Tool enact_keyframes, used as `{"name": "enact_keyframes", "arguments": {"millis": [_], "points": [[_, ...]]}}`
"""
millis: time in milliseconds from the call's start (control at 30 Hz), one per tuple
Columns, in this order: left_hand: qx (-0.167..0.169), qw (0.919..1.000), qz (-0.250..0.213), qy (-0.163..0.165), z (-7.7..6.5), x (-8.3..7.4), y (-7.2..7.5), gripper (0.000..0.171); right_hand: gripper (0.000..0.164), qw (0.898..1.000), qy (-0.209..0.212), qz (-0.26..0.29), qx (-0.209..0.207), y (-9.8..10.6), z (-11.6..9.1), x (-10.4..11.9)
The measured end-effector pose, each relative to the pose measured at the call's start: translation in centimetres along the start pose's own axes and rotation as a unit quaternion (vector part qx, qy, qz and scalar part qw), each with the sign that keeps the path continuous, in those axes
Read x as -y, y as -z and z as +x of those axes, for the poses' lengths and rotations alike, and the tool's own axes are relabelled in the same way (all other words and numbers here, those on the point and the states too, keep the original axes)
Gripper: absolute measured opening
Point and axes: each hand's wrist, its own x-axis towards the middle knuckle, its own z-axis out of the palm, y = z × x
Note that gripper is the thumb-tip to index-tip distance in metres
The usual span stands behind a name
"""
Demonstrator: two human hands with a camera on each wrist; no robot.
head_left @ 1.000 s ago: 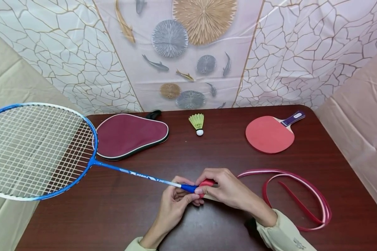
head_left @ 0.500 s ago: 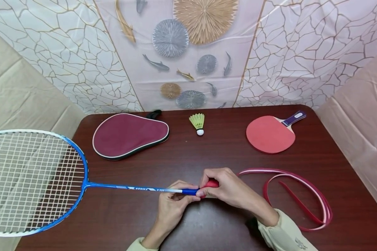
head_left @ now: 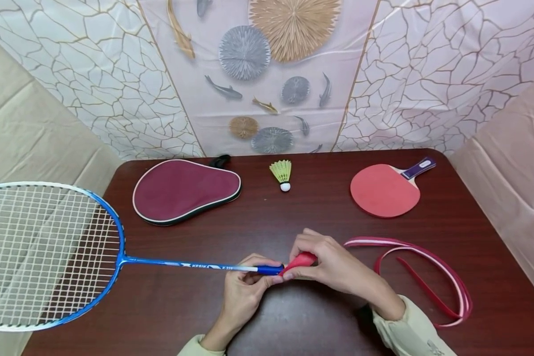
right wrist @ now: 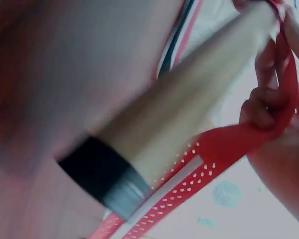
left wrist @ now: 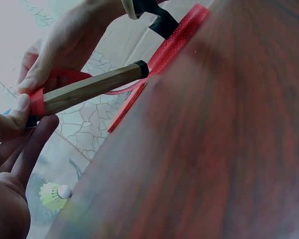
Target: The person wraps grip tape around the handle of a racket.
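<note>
My left hand [head_left: 244,289] holds a badminton racket [head_left: 160,262] at its blue cone [head_left: 269,270], where shaft meets handle. The strung head points left. To the right of the cone, my right hand [head_left: 331,259] pinches a red grip tape [head_left: 306,258] between thumb and fingers. In the left wrist view, one turn of tape lies round the top of the bare wooden handle [left wrist: 92,89], thumbs right beside it. The handle ends in a black butt cap [left wrist: 143,68]. In the right wrist view, the tape [right wrist: 224,144], perforated and white-striped, runs down from the fingers.
Loose tape [head_left: 460,291] curls on the table [head_left: 196,321] at the right. Along the back lie a maroon paddle case [head_left: 187,190], a yellow shuttlecock [head_left: 282,173] and a red table tennis paddle [head_left: 384,190]. Patterned cloth [head_left: 267,99] hangs behind.
The racket head has swung down, and the shaft now lies nearly level. My right hand has shifted slightly right, drawing the tape outward from the handle. My left hand stays at the cone.
</note>
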Motion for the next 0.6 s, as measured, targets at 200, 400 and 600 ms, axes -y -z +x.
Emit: {"name": "enact_keyframes", "arguments": {"millis": [200,400,600], "points": [[0.010,0.9998,0.008,0.015,0.08,-0.16,0.00,0.027,0.011,0.999,0.032,-0.001,0.003,0.42,0.02,-0.02],[0.012,0.9995,0.020,0.020,0.09,-0.14,-0.02,0.025,0.010,1.000,0.012,0.003,-0.011,-0.14,0.11,-0.43],[0.012,0.9989,0.035,0.028,0.11,-0.26,0.14,0.025,0.009,1.000,-0.006,0.015,0.001,-0.31,-0.09,-0.51]]}}
